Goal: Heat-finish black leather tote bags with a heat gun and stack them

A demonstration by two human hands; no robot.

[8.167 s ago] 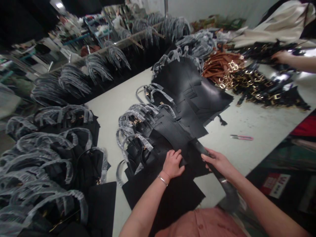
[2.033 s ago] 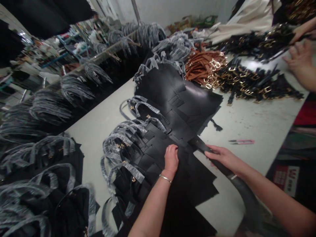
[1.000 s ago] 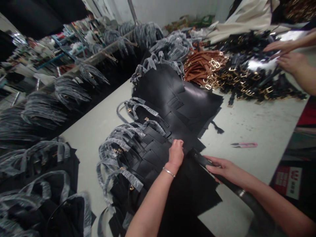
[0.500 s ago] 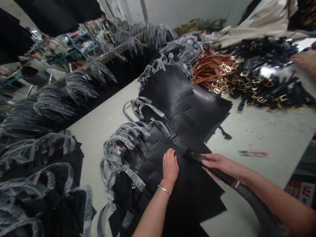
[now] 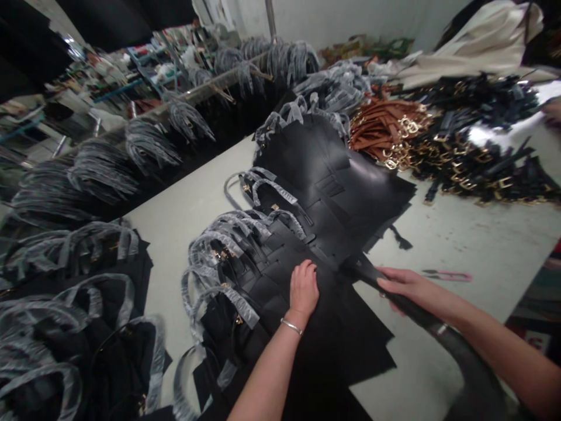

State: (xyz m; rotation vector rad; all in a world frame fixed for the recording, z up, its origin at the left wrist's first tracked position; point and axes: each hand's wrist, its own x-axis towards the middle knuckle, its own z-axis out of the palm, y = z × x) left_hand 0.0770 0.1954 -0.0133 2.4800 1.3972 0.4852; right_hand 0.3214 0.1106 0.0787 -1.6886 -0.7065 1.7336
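Note:
My left hand (image 5: 304,287), a bangle at its wrist, lies palm down on a black leather bag panel (image 5: 280,254) with its fingers extended over the surface. To its right, my right hand (image 5: 405,286) is closed around a wide black leather strap (image 5: 416,313). The strap's far end rests at the panel, and its near part curves down toward the lower right. Stacked panels carry plastic-wrapped handles (image 5: 239,301) with gold fittings along their left side.
Pink-handled thread snips (image 5: 447,275) lie right on the pale table (image 5: 473,245). Behind are more black panels (image 5: 302,146), brown straps (image 5: 381,126) and black straps with gold buckles (image 5: 464,158). Further wrapped handles (image 5: 109,292) fill the left. Another person's hand (image 5: 553,111) shows at the right edge.
My right hand has moved to the right with the strap, drawing the strap's end slightly right across the panel. My left hand stays pressed on the panel. The view has shifted slightly.

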